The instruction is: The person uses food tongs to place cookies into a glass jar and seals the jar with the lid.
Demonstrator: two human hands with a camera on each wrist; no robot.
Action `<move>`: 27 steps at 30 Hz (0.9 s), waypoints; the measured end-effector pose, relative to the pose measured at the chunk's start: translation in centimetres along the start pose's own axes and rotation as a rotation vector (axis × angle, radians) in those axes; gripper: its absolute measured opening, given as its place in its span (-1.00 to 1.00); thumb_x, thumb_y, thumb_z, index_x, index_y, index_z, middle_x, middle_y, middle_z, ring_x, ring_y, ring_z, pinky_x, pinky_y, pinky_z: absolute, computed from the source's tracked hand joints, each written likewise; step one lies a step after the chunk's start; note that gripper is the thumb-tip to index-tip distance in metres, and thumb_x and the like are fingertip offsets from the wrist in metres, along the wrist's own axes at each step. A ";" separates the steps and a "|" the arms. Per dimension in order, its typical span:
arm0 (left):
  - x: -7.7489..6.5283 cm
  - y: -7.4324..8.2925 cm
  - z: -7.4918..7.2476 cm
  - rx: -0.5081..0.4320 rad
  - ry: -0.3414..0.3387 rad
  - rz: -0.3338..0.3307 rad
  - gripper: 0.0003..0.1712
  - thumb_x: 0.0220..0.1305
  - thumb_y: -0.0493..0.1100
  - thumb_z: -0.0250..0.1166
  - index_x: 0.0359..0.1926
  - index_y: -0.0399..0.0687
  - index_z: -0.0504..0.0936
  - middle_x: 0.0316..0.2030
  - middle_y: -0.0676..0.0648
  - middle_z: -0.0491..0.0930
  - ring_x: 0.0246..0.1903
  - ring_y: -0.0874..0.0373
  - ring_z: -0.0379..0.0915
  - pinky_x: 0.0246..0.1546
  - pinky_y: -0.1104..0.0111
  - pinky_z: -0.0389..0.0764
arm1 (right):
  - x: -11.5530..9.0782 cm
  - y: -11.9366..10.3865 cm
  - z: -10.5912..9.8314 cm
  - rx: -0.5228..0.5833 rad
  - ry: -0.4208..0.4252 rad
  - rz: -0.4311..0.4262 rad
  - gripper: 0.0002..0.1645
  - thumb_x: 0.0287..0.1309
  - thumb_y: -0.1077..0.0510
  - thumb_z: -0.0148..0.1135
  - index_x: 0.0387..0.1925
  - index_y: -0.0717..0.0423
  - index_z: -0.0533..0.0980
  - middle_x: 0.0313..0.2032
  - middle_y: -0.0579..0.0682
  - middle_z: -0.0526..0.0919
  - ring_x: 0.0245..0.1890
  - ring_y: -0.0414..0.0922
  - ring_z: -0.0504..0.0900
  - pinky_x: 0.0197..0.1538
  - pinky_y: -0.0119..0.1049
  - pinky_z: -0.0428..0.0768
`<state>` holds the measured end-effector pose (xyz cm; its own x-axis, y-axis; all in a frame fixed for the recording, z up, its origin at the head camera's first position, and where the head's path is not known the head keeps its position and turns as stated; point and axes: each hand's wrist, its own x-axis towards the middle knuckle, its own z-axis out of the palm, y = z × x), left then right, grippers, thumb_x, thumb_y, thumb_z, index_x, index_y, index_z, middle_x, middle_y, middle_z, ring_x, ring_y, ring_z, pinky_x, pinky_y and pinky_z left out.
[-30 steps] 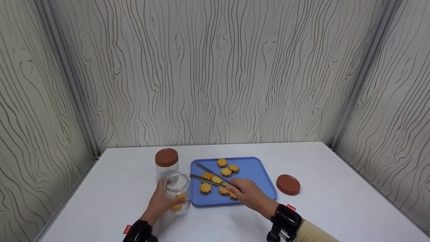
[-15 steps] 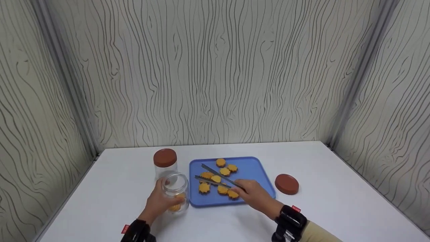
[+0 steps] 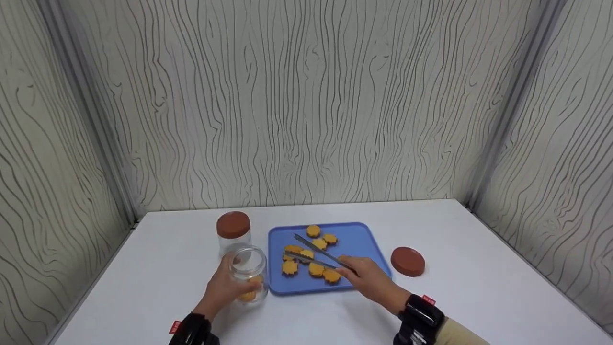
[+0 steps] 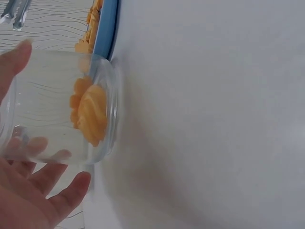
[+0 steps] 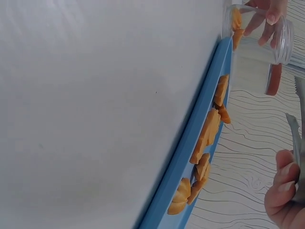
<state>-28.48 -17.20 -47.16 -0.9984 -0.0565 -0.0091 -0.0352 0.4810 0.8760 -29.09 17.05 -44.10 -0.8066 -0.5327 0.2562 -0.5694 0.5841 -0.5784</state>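
My left hand (image 3: pixel 224 288) holds a clear open jar (image 3: pixel 249 274) standing on the table beside the tray's left edge. A few orange-yellow flower-shaped cookies (image 4: pixel 91 114) lie at the jar's bottom. In the head view, my right hand (image 3: pixel 368 278) grips metal tongs (image 3: pixel 322 251) with toothed tips, their arms spread apart and nothing between them. The tongs hang above a blue tray (image 3: pixel 357 235), tips pointing left over the cookies. Several similar cookies (image 3: pixel 331 275) are scattered on that tray, partly covered by the tongs from the head camera.
Behind the held jar stands another clear jar (image 3: pixel 233 243), capped with a red-brown lid (image 3: pixel 233 224). A loose red-brown lid (image 3: pixel 408 261) lies right of the tray on the white table (image 3: pixel 459 287). Wood-patterned panels (image 3: pixel 297 105) enclose the back and sides.
My right hand has drawn the tongs rightward, so their tips have left the tray's left edge near the jar and now hover over the cookies. The left hand keeps the jar in place.
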 end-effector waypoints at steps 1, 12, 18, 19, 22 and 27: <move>0.0 0.0 0.0 -0.005 0.001 0.001 0.23 -0.21 0.04 0.64 0.38 -0.24 0.11 0.27 -0.36 0.30 0.23 -0.29 0.25 0.18 -0.17 0.30 | -0.1 0.0 -0.1 0.000 0.001 0.003 -0.51 0.44 -0.05 0.00 0.03 0.31 0.52 -0.29 0.03 0.61 -0.35 -0.23 0.47 -0.32 -0.34 0.43; 0.1 -0.4 0.3 0.003 0.026 0.058 0.16 -0.21 -0.03 0.63 0.32 -0.30 0.15 0.24 -0.38 0.33 0.19 -0.26 0.29 0.16 -0.12 0.34 | -0.7 0.8 -0.5 -0.033 0.030 -0.002 -0.57 0.43 -0.02 0.03 -0.04 0.29 0.55 -0.33 -0.01 0.60 -0.37 -0.24 0.46 -0.33 -0.34 0.45; 0.1 -0.5 0.4 0.000 0.022 0.035 0.16 -0.22 -0.02 0.64 0.30 -0.31 0.16 0.24 -0.38 0.34 0.20 -0.27 0.30 0.16 -0.13 0.34 | -1.2 1.1 -0.5 -0.025 -0.006 0.042 -0.46 0.42 -0.05 0.02 0.07 0.36 0.51 -0.35 -0.05 0.55 -0.36 -0.21 0.45 -0.35 -0.32 0.41; 0.1 -0.5 0.4 -0.002 0.020 0.034 0.16 -0.22 -0.02 0.64 0.30 -0.31 0.16 0.24 -0.38 0.34 0.19 -0.27 0.29 0.16 -0.13 0.34 | -1.3 1.2 -0.5 -0.027 -0.012 0.055 -0.45 0.42 -0.06 0.03 0.09 0.37 0.50 -0.34 -0.06 0.56 -0.35 -0.20 0.46 -0.35 -0.32 0.41; 0.1 -0.4 0.4 0.000 0.014 0.029 0.16 -0.22 -0.02 0.64 0.31 -0.31 0.15 0.24 -0.38 0.34 0.19 -0.27 0.29 0.16 -0.13 0.34 | -1.5 1.4 -0.6 -0.029 -0.019 0.088 -0.41 0.41 -0.06 0.04 0.11 0.40 0.49 -0.24 0.03 0.62 -0.30 -0.15 0.49 -0.31 -0.27 0.45; 0.0 -0.1 0.2 -0.006 0.008 0.025 0.17 -0.22 -0.02 0.64 0.31 -0.31 0.13 0.24 -0.38 0.33 0.20 -0.27 0.28 0.17 -0.13 0.33 | -1.7 1.5 -0.8 -0.037 -0.010 0.103 -0.39 0.40 -0.08 0.05 0.12 0.41 0.49 -0.10 0.14 0.64 -0.20 -0.08 0.54 -0.25 -0.18 0.50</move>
<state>-28.46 -17.08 -47.34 -0.9985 -0.0515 0.0164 -0.0102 0.4771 0.8788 -28.70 19.31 -44.78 -0.8596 -0.4748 0.1888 -0.4892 0.6580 -0.5724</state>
